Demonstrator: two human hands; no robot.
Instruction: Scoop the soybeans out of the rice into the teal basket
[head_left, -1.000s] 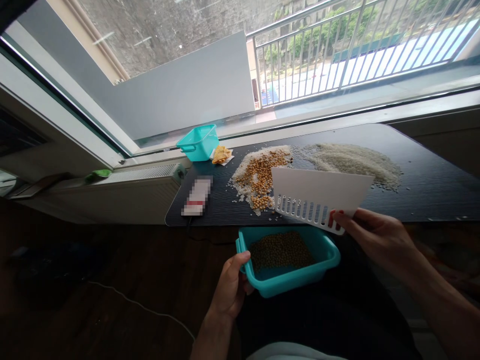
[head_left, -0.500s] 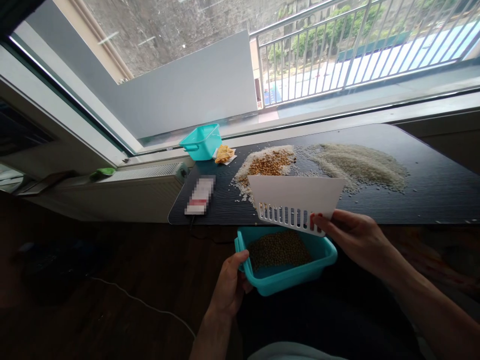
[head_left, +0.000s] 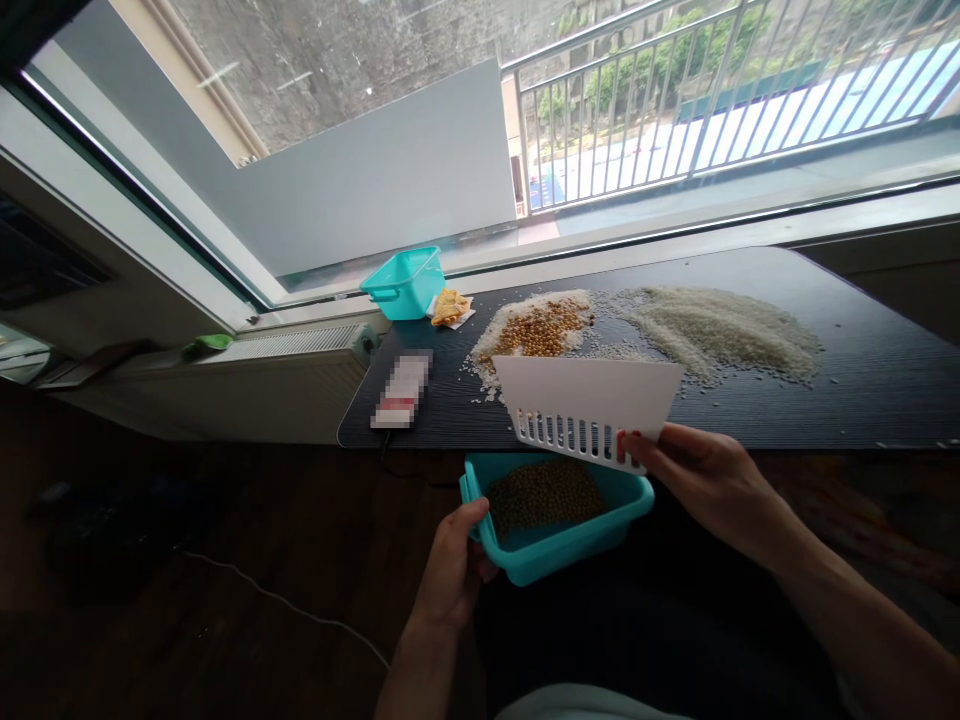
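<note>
Held turquoise tub [head_left: 574, 545], beans [head_left: 551, 495] inside

Teal bin [head_left: 570, 556], rectangular, open-topped, is held aslant | beans [head_left: 546, 494], brownish-yellow, lie loose inside, banked toward its far side, floor showing nearer | white scraper [head_left: 585, 392], flat, slotted along its lower edge, tilts by the bin's far rim

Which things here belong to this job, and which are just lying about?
Likely job: white slotted plastic scoop, held turquoise plastic tub, round brown beans inside, mixed pile of white grains and golden beans, heap of pale grains.

Likely lying about: second turquoise plastic tub, crumpled yellow item, pixelated flat rectangle, small green object.
</note>
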